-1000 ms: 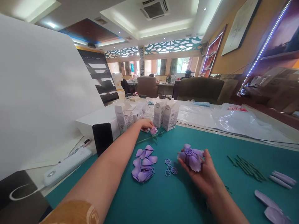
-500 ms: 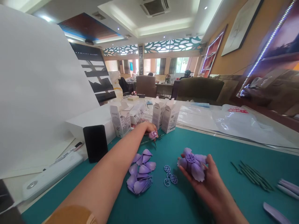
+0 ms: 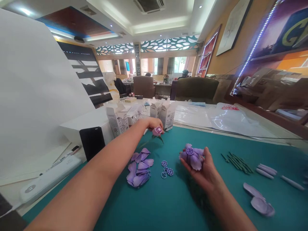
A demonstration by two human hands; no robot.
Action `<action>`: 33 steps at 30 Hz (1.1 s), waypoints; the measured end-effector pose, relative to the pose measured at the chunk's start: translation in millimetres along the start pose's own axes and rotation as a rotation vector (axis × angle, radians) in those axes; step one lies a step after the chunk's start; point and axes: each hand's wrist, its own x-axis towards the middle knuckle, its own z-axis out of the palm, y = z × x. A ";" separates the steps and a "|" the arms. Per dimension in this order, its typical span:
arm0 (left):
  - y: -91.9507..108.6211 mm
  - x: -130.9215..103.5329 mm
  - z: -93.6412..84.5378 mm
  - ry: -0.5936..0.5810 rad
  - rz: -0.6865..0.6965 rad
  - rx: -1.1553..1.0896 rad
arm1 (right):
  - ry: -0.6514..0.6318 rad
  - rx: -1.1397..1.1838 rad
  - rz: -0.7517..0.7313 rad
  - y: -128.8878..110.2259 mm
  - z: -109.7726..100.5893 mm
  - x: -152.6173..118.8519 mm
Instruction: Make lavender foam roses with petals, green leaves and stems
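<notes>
My left hand [image 3: 156, 123] reaches forward, bent down beside the white cartons. Its fingers are closed at a pink artificial rose [image 3: 157, 131] with a green stem and leaves; the exact grip is partly hidden. My right hand [image 3: 204, 170] cups a purple plastic flower [image 3: 193, 156] from below, thumb at its right side. A purple toothed ring [image 3: 190, 151] sits at the flower's centre. Between the hands lie a pile of loose purple petals [image 3: 139, 170] and several small purple rings [image 3: 170, 172] on the green mat [image 3: 154, 205].
Green stem pieces [image 3: 238, 163], pale purple rods [image 3: 266, 171] and larger pale petals [image 3: 261, 205] lie at right. White cartons [image 3: 166, 115] stand at the mat's back edge. A black phone [image 3: 92, 143] leans at left, beside a white power strip [image 3: 51, 178]. Clear plastic sheets [image 3: 202, 116] spread behind.
The view has turned right and shows more of the pale parts there. My left hand and the rose have shifted slightly right relative to the cartons. My right hand still holds the flower.
</notes>
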 end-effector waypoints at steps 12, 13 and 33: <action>94.1 -105.2 54.1 -0.180 0.209 -0.075 | -0.116 -0.089 -0.078 -8.9 -27.1 -35.8; 96.5 -108.2 62.5 -0.187 0.223 -0.060 | -0.122 -0.103 -0.088 -9.0 -29.6 -39.5; 109.8 -103.3 126.2 -0.324 0.067 -0.110 | -0.110 -0.428 -0.162 -2.8 -50.2 -61.1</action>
